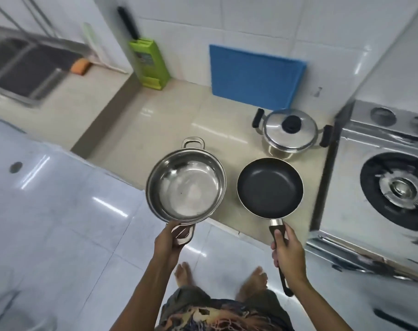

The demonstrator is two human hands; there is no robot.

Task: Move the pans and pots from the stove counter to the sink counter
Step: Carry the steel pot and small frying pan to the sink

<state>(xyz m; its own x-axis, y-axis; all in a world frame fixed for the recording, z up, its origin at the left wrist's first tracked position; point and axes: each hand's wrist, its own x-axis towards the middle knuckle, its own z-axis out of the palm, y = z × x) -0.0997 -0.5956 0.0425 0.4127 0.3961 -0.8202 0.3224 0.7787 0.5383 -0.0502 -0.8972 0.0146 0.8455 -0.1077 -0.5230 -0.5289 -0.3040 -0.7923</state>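
Observation:
My left hand (170, 242) grips the near loop handle of an empty steel pot (186, 185), held partly over the counter's front edge. My right hand (288, 252) is closed around the dark handle of a black frying pan (270, 187), held level just right of the pot. A lidded steel pot (289, 131) with black side handles and a black knob stands on the beige counter (155, 130) behind the pan, beside the stove (379, 177).
A steel sink (19, 68) with an orange sponge (80, 66) lies at the far left. A green knife block (150, 63) and a blue board (255, 75) lean on the tiled wall. White floor tiles and bare feet are below.

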